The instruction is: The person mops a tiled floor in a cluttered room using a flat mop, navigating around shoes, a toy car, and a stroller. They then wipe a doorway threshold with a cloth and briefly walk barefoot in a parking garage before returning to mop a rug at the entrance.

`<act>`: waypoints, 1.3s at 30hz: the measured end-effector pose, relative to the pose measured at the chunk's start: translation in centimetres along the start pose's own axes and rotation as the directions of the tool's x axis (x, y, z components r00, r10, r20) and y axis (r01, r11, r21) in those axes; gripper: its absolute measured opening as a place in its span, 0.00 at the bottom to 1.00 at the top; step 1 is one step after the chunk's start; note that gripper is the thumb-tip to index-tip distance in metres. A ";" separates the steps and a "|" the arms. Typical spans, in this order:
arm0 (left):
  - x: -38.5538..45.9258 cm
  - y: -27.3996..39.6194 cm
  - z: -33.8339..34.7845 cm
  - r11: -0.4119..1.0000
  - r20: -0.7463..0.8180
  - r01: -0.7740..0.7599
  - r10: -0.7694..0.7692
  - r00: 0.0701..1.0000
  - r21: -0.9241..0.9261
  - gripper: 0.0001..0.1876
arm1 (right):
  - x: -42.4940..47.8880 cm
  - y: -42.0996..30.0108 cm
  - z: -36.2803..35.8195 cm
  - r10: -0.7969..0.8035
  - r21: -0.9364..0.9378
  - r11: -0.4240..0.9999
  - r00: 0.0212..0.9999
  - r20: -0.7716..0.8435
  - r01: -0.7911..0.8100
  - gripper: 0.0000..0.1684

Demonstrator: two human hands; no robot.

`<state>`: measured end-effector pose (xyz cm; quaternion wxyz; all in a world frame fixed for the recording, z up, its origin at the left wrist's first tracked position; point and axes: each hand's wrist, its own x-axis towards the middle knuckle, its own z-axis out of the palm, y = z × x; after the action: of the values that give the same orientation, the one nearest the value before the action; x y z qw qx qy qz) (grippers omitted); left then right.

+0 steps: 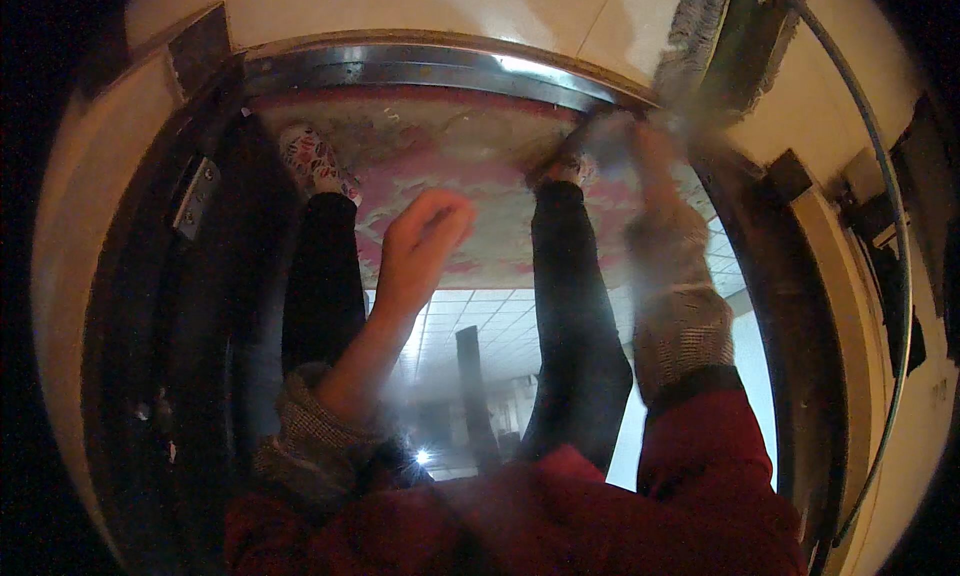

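Note:
My left hand (429, 231) hangs between my legs above a worn pink and pale mat (450, 156). Its fingers are loosely curled, and nothing shows in them. My right hand (654, 152) is reached out past my right leg, close to the right shoe (583, 169) and the metal door sill (420, 72). Motion blur smears it against a pale patch, so what it touches or holds cannot be made out. A patterned shoe (319, 160) is on my left foot, on the mat. Both checked sleeve cuffs are pushed up.
A flat mop head with grey fringe (686, 32) lies on the light floor beyond the sill, its thin pole (889, 163) bending down the right side. A dark door edge with a metal hinge (196, 196) stands at left, a dark door frame (795, 321) at right.

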<state>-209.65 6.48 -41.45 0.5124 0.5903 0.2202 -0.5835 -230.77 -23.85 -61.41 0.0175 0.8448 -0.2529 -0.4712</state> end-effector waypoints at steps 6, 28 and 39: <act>-0.6 0.4 0.4 0.998 -0.035 0.053 -0.055 0.998 -0.044 0.06 | -6.4 -23.4 -8.0 0.176 0.761 0.649 0.972 -0.158 0.006 0.15; -0.8 -1.6 -2.1 0.990 -0.033 0.033 -0.038 0.999 -0.134 0.06 | 2.8 -14.8 -8.7 -0.155 0.326 0.899 0.908 -0.389 0.293 0.27; -0.6 0.0 -2.6 0.991 -0.151 -0.082 0.066 0.986 -0.104 0.06 | 1.3 -33.9 -17.9 -0.409 0.207 0.706 0.629 -0.662 0.677 0.13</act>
<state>-208.56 8.90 -41.40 0.5477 0.6106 0.2670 -0.5058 -201.86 1.36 -61.57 -0.2452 0.9616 -0.0591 -0.1082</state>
